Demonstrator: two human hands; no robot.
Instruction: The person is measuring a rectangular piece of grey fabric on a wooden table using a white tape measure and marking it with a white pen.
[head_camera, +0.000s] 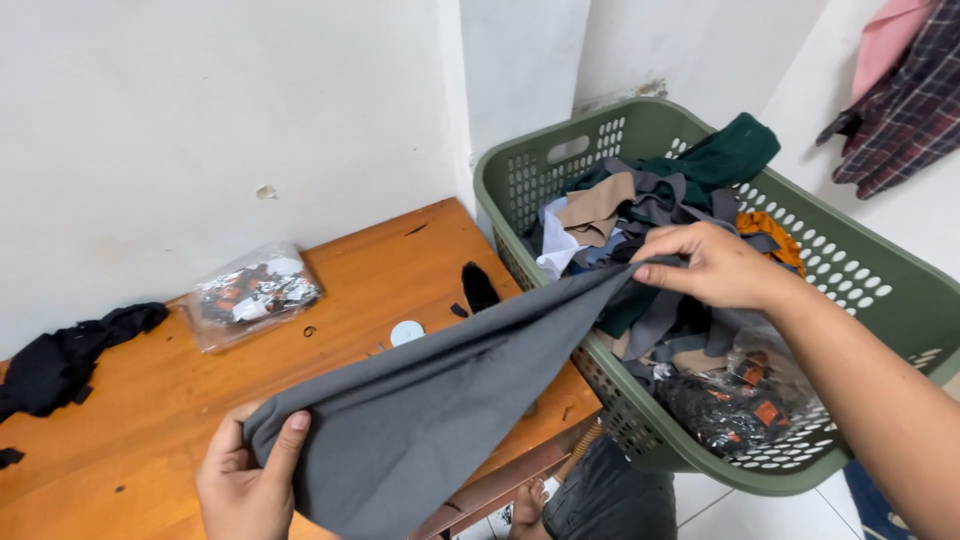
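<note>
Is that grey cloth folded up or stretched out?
Stretched out: the grey cloth is pulled taut between the left hand and right hand, above the table.

Bright, even light w/ soft shadows, no glare. Pic sharp in the middle, edges bend a bit.

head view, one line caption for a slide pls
Both hands stretch a grey cloth between wooden table and green laundry basket.
</note>
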